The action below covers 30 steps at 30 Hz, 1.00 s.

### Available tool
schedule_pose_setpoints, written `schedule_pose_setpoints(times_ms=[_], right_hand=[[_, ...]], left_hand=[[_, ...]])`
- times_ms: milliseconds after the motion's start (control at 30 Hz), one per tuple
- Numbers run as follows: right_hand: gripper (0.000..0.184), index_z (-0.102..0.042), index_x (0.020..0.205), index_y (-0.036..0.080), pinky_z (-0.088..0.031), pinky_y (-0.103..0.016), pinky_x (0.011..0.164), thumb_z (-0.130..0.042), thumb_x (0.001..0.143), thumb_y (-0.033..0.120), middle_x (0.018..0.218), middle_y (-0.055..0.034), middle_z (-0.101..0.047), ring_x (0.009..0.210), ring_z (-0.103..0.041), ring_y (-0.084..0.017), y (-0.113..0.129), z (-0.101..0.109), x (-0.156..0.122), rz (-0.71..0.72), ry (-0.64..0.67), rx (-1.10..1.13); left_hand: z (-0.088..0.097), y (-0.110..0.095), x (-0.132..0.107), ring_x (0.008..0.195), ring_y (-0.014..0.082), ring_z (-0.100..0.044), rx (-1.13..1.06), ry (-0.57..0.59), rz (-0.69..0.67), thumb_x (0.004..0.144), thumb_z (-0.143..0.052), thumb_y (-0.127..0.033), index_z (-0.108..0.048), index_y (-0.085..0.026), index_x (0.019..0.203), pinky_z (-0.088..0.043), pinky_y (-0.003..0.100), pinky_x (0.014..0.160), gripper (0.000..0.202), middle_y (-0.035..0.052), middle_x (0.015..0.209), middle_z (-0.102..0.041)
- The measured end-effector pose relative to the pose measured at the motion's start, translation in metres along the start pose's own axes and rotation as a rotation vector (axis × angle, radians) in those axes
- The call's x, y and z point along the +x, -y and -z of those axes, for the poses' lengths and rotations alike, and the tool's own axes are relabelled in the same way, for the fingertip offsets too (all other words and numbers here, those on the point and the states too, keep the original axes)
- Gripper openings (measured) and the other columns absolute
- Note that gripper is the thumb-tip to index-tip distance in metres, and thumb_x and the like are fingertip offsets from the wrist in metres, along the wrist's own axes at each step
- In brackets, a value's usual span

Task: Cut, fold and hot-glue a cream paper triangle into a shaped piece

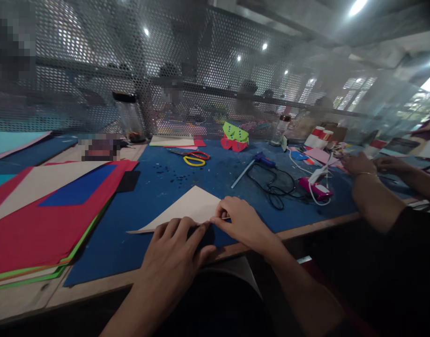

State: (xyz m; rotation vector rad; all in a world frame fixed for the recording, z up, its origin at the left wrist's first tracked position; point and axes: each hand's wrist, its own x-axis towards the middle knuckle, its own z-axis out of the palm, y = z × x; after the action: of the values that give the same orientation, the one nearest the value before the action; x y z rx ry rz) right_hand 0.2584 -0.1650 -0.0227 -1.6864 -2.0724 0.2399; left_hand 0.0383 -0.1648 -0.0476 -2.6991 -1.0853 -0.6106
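I see a cream paper (187, 206) on the blue worktop (106, 252), near the front edge, right in front of me; it's folded, peak pointing away. My left hand (174, 245) lies palm down over its near left edge, fingers close together and pressing, thumb apart, nothing gripped. My right hand (241, 222) pinches the near right corner between thumb and curled fingers, tips just beside the left index. Left of that, I've got a stack of coloured sheets (53, 238), a blue sheet (83, 187) on top and a black card (129, 181) beside it. Beyond the paper: black bits (180, 178) scattered, scissors (194, 154) with red and yellow handles, then a green and red cutout (235, 135) standing up. Right of those, a blue glue gun (264, 160), pale stick (243, 173) at its left, black cable (275, 191) looped nearby, then a magenta gadget (316, 188). Jar (129, 117) at back left, by the mesh (208, 56). A co-worker's hands (360, 164) sit far right; can't tell what they hold.
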Motion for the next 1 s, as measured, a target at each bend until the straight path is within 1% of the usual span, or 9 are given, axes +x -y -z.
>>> schedule_pose_setpoints(times_ms=[200, 333, 567, 800, 1000], right_hand=[[0.017, -0.068, 0.091, 0.020, -0.040, -0.033, 0.083, -0.076, 0.099, 0.033, 0.094, -0.0016, -0.070, 0.092, -0.062, -0.019, -0.002, 0.003, -0.004, -0.020, -0.010, -0.013], [0.015, -0.068, 0.090, 0.020, -0.040, -0.033, 0.082, -0.077, 0.098, 0.030, 0.092, -0.0008, -0.070, 0.090, -0.061, -0.019, -0.007, 0.006, -0.006, -0.028, -0.022, -0.010], [0.019, -0.068, 0.090, 0.020, -0.040, -0.032, 0.082, -0.079, 0.098, 0.034, 0.093, -0.0010, -0.070, 0.091, -0.061, -0.019, -0.014, 0.009, -0.009, -0.037, -0.023, -0.006], [0.020, -0.068, 0.088, 0.020, -0.039, -0.033, 0.082, -0.080, 0.097, 0.034, 0.091, -0.0005, -0.070, 0.091, -0.061, -0.019, -0.022, 0.010, -0.012, -0.053, -0.048, 0.017], [0.020, -0.070, 0.090, 0.020, -0.040, -0.031, 0.081, -0.080, 0.097, 0.035, 0.091, -0.0001, -0.069, 0.090, -0.062, -0.018, -0.026, 0.011, -0.013, -0.026, -0.043, 0.075]], left_hand=[[-0.001, 0.001, 0.000, 0.101, 0.0313, -0.063, -0.011, -0.031, -0.012, 0.101, -0.067, -0.034, -0.072, -0.027, 0.130, -0.046, 0.044, 0.085, 0.030, 0.0104, 0.114, -0.071], [-0.001, 0.002, 0.000, 0.101, 0.0303, -0.063, -0.009, -0.031, -0.008, 0.102, -0.067, -0.035, -0.070, -0.028, 0.133, -0.045, 0.044, 0.087, 0.032, 0.0099, 0.114, -0.072], [-0.001, 0.003, 0.000, 0.101, 0.0313, -0.063, -0.010, -0.008, -0.007, 0.103, -0.065, -0.041, -0.068, -0.029, 0.137, -0.046, 0.045, 0.085, 0.035, 0.0097, 0.115, -0.071], [-0.001, 0.003, 0.001, 0.100, 0.0317, -0.063, -0.019, 0.001, -0.004, 0.102, -0.068, -0.039, -0.067, -0.031, 0.140, -0.046, 0.045, 0.085, 0.038, 0.0095, 0.114, -0.070], [0.001, 0.002, 0.004, 0.100, 0.0317, -0.064, -0.006, 0.032, -0.002, 0.102, -0.067, -0.037, -0.067, -0.034, 0.140, -0.047, 0.046, 0.084, 0.039, 0.0100, 0.113, -0.069]])
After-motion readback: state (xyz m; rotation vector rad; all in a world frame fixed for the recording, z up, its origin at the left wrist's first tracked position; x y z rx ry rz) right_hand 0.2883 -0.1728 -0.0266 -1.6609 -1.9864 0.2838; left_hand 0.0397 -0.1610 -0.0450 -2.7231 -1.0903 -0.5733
